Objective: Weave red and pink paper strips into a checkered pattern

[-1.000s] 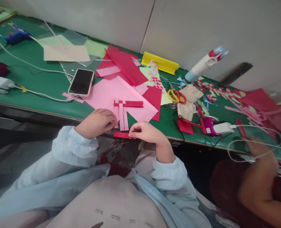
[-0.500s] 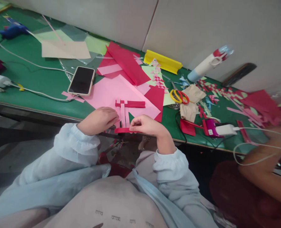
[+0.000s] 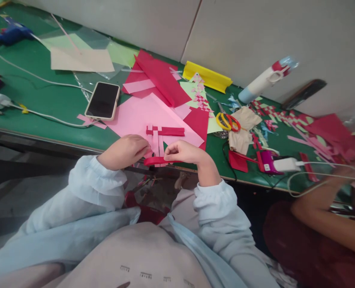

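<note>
Pinching a loose red strip [image 3: 153, 161] between thumb and fingertips, the right hand [image 3: 185, 154] is bringing it up from the table's near edge, where it was lying flat a second ago. The strip is now bowing upward and touching the lower ends of the upright pink strips [image 3: 156, 142], so the weave is getting a second crosswise band below the first red band [image 3: 168, 131]. The left hand [image 3: 125, 152] is staying curled, its fingertips resting on the pink strips' left side; whether it is pinching or only pressing cannot be told. The weave is lying on a large pink sheet [image 3: 132, 116] at the front of a green table [image 3: 45, 100].

Around it, paper scraps are crowding the surface, along with a dark phone [image 3: 102, 101], yellow-and-red scissors [image 3: 228, 122], a folded yellow card [image 3: 206, 77] and a white bottle [image 3: 263, 80] lying against a pale wall [image 3: 255, 32]. At far right, another person's arm [image 3: 324, 212] is reaching toward the table.
</note>
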{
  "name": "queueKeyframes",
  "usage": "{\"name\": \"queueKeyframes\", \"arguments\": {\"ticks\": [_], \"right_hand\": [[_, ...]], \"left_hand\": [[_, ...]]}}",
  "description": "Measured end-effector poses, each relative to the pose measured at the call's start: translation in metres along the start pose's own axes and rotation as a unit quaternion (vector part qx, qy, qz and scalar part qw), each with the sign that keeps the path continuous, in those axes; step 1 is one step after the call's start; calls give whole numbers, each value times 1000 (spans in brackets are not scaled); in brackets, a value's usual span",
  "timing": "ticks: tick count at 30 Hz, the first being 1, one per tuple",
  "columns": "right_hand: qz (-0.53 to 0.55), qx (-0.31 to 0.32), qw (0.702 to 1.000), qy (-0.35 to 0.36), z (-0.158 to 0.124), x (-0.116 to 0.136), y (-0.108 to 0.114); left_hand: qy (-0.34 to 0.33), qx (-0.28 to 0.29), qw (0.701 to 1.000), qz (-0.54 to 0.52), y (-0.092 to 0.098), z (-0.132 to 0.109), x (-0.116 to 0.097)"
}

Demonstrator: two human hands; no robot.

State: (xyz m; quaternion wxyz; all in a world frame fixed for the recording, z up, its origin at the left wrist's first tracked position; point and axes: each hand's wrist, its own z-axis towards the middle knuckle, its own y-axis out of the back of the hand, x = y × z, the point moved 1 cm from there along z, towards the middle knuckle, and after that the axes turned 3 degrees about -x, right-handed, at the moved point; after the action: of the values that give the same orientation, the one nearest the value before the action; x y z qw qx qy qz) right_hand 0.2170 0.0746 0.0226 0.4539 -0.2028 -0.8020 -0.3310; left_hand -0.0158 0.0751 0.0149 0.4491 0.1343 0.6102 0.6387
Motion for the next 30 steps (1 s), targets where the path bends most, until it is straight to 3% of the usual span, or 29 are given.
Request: {"name": "queueKeyframes", "arguments": {"ticks": [4, 9, 12, 19, 30], "right_hand": [[-38, 28, 999, -18, 4, 4, -2], [-38, -36, 998, -29, 9, 8, -3], [-23, -43, 999, -11, 8, 8, -3], [-11, 18, 1000, -23, 0, 7, -5], [-30, -36, 999, 0, 5, -2, -8]], "left_hand": [[1, -5, 1000, 11, -2, -1, 2], [0, -2, 1000, 14, -1, -1, 1], [3, -1, 1000, 15, 0, -1, 1], [3, -7, 1000, 21, -2, -1, 1], [-4, -14, 1000, 25, -3, -2, 2]]}}
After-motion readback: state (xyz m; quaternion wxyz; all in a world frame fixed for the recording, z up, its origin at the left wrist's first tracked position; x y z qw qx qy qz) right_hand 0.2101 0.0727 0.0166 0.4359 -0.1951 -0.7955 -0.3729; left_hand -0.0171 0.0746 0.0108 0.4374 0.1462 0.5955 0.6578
